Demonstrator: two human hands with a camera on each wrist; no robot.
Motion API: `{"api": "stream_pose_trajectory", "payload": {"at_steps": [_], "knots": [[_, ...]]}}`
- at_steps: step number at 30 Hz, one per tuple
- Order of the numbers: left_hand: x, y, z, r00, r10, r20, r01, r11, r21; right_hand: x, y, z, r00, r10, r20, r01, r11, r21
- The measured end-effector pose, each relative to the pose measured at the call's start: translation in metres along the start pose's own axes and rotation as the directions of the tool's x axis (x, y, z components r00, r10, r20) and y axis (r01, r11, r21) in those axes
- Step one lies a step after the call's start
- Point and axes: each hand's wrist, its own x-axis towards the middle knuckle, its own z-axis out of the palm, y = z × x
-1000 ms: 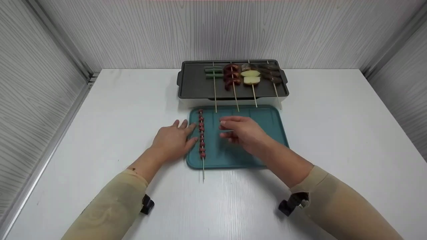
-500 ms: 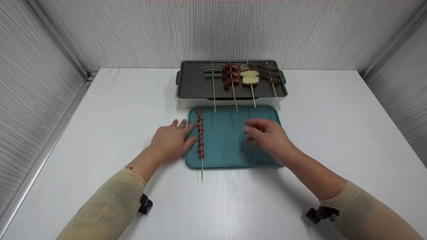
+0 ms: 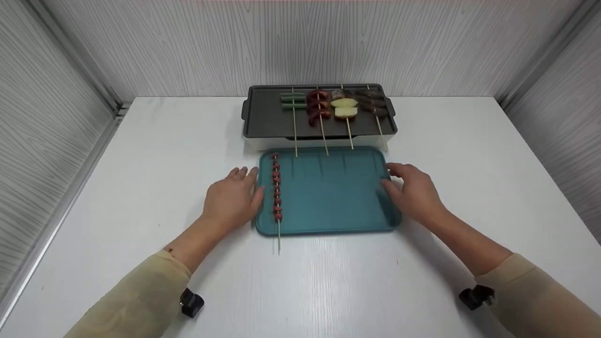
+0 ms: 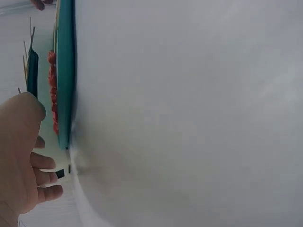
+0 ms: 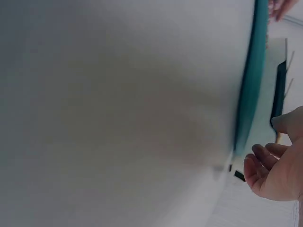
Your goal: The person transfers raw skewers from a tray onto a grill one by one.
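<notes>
A teal tray (image 3: 333, 202) lies flat on the white table. Along its left side rests a skewer of small red pieces (image 3: 277, 180), its bare stick reaching past the front edge. My left hand (image 3: 229, 201) is at the tray's left edge, thumb near the rim and fingers loosely extended. At the opposite edge is my right hand (image 3: 417, 192), thumb and forefinger apart right at the rim. In the right wrist view, the other fingers (image 5: 258, 172) of that hand bend loosely beside the tray's end. Neither hand holds anything.
Behind the tray stands a dark griddle (image 3: 265, 115) on a white base. Several skewers lie on it: green pieces (image 3: 293, 99), reddish-brown curled pieces (image 3: 318, 104), pale yellow slices (image 3: 345, 111) and dark brown pieces (image 3: 374, 103). Their sticks overhang its front. A grained wall (image 3: 300, 42) rises behind.
My right hand has moved rightward from above the middle of the tray to its right edge. My left hand has stayed by the left edge, its fingers drawn slightly back from the skewer.
</notes>
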Motion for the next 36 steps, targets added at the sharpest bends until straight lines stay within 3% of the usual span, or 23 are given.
{"api": "stream_pose_trajectory", "payload": {"at_steps": [3, 6, 9, 12, 15, 17, 22, 25, 28, 31, 36], "knots": [[-0.013, 0.008, -0.009, 0.995, -0.062, -0.083, 0.054, 0.995, -0.087, 0.004, 0.008, 0.003, 0.999, -0.002, 0.040, 0.006, 0.995, -0.103], [-0.027, 0.018, -0.019, 0.987, -0.131, -0.091, 0.109, 0.971, -0.212, 0.007, 0.015, 0.006, 0.996, -0.015, 0.089, 0.030, 0.985, -0.172], [-0.042, 0.028, -0.027, 0.978, -0.207, -0.032, 0.184, 0.922, -0.340, 0.009, 0.020, 0.007, 0.990, -0.034, 0.136, 0.062, 0.976, -0.208], [-0.053, 0.036, -0.034, 0.960, -0.272, 0.067, 0.272, 0.846, -0.460, 0.008, 0.024, 0.008, 0.984, -0.046, 0.170, 0.084, 0.972, -0.220], [-0.061, 0.043, -0.039, 0.927, -0.322, 0.192, 0.373, 0.749, -0.548, 0.008, 0.027, 0.008, 0.979, -0.055, 0.195, 0.099, 0.970, -0.222], [-0.065, 0.046, -0.042, 0.895, -0.344, 0.283, 0.445, 0.677, -0.586, 0.008, 0.028, 0.008, 0.976, -0.057, 0.208, 0.104, 0.970, -0.222], [-0.070, 0.051, -0.044, 0.782, -0.356, 0.511, 0.623, 0.462, -0.631, 0.007, 0.029, 0.007, 0.973, -0.061, 0.222, 0.112, 0.968, -0.225], [-0.071, 0.053, -0.042, 0.728, -0.335, 0.598, 0.685, 0.366, -0.630, 0.006, 0.028, 0.006, 0.973, -0.060, 0.224, 0.114, 0.966, -0.233], [-0.071, 0.055, -0.038, 0.688, -0.313, 0.655, 0.726, 0.300, -0.620, 0.005, 0.028, 0.007, 0.970, -0.064, 0.233, 0.121, 0.963, -0.240], [-0.071, 0.056, -0.034, 0.662, -0.295, 0.689, 0.750, 0.251, -0.612, 0.005, 0.028, 0.008, 0.968, -0.069, 0.240, 0.129, 0.961, -0.244], [-0.070, 0.059, -0.030, 0.646, -0.267, 0.715, 0.763, 0.190, -0.618, 0.005, 0.028, 0.009, 0.967, -0.075, 0.244, 0.137, 0.959, -0.248]]}}
